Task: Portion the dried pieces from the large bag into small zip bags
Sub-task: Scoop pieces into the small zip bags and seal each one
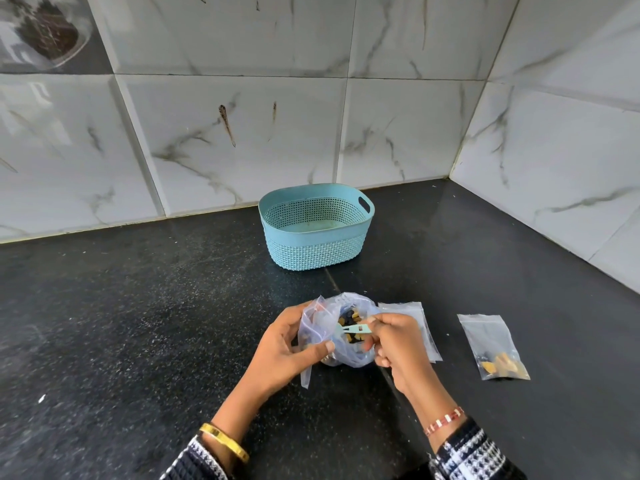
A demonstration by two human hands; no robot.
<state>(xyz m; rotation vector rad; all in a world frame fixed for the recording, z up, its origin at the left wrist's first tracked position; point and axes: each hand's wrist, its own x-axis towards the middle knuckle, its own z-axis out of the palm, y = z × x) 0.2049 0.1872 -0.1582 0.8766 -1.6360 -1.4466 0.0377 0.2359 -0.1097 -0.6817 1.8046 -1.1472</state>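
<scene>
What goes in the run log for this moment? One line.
left hand holds large bag open | right hand dips tweezers inside | filled zip bag aside

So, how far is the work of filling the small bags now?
One small bag on the right already holds a few pieces and lies on the counter. In hand: the left hand holds the big bag open while the right hand reaches in with light blue tweezers. Left: the empty small bags beside it, and the big bag still holds many pieces.

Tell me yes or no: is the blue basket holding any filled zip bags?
No: the blue basket shows only its bare floor.
</scene>
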